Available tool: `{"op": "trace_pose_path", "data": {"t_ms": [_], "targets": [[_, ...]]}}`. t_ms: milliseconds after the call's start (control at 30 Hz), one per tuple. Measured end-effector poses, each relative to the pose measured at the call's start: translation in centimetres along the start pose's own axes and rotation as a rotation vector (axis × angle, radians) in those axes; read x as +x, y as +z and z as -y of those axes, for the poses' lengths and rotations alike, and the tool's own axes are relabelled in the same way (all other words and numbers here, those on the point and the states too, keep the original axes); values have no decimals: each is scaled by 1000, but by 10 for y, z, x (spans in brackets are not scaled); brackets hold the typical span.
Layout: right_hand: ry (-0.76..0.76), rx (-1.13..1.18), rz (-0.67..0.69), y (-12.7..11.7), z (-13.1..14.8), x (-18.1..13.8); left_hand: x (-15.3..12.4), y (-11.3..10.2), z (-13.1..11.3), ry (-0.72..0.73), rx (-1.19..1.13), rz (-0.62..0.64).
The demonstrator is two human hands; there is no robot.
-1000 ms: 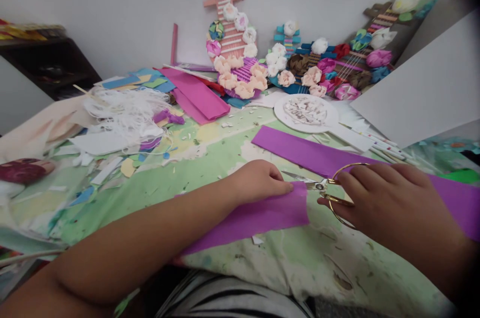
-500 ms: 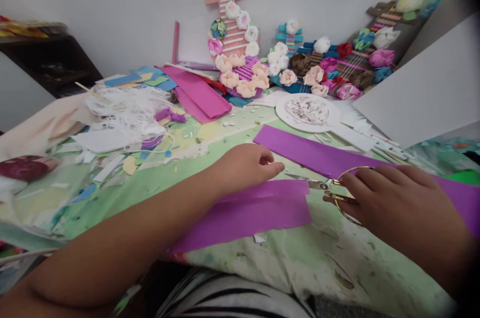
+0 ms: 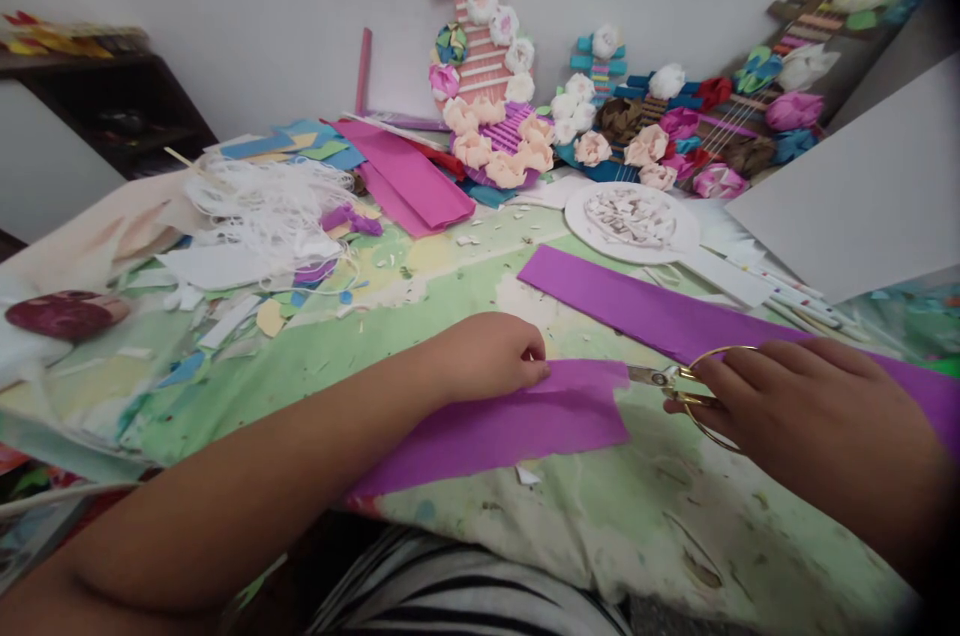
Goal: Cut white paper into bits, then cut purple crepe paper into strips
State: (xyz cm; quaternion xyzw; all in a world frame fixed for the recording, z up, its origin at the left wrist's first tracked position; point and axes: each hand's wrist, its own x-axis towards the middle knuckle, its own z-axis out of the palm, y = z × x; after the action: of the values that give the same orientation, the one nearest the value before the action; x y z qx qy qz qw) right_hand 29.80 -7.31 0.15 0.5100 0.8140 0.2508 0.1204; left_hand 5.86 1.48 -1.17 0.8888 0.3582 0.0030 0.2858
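My left hand (image 3: 491, 356) pinches the top edge of a short purple paper strip (image 3: 517, 424) lying on the green table cover near the front edge. My right hand (image 3: 795, 401) grips gold-handled scissors (image 3: 679, 381), fingers through the loops. The blades point left and slide under the strip's right end. A longer purple paper strip (image 3: 637, 306) runs diagonally behind the scissors and passes under my right hand.
A white plate (image 3: 581, 216) of paper scraps sits behind the long strip. Paper-flower guitars (image 3: 487, 116) lean on the wall. Folded pink paper (image 3: 409, 171), white string (image 3: 262, 206) and coloured scraps lie at left. A white card (image 3: 862, 196) leans at right.
My left hand let go of the short strip, lifted, then pinched its top edge again further left. The scissor blades now reach the strip's right end. The camera shifted slightly.
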Motion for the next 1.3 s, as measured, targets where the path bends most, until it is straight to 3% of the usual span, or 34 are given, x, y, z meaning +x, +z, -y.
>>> {"op": "trace_pose_path", "data": {"t_ms": [133,300,400,467,633,900,1167,1300], "targets": [[-4,14,47,2,-2,2,-2,4,1,26,43,-19],[59,79,175,1,1,10,-6,11,3,210,350,-224],[81,120,214,1,3,14,-5,13,9,301,514,-205],[84,141,214,2,4,15,-4,13,14,282,542,-164],[118,214,257,6,4,15,0,11,23,151,391,-149],[146,410,465,7,-5,18,6,4,35,69,61,-116],[61,436,482,-6,-8,36,0,4,36,108,45,-138],[23,461,565,-8,-4,49,-2,4,39,146,68,-169]]}}
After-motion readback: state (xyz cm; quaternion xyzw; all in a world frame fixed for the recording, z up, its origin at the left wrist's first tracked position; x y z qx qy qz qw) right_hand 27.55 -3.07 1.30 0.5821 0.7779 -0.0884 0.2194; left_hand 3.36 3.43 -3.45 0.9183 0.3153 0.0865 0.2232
